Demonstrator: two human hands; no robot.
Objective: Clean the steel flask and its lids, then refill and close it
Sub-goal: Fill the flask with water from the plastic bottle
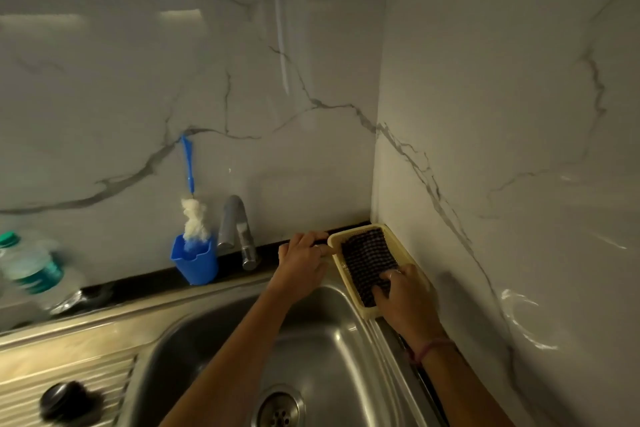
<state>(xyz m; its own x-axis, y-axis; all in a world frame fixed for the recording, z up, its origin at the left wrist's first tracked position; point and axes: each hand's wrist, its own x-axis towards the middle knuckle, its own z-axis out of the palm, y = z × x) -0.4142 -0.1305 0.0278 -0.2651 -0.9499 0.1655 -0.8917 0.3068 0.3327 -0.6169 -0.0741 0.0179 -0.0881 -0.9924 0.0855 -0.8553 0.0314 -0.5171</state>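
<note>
Left hand [302, 265] grips basket [388, 231] rim | right hand [401, 295] clutches dark scrubber [367, 260] inside | tap [239, 232], blue brush holder [194, 263] left of hands | sink [221, 340] below

A home kitchen: a steel sink [221, 350] with a ribbed draining board [69, 381] sits in a corner of marble-patterned wall tiles [138, 80], with a tap [237, 229] and a bottle brush [194, 211] standing in a blue cup [195, 262].

Steel sink counter [86, 350] carries yellow basket [388, 236], blue cup [195, 262], black lid [67, 400].
</note>
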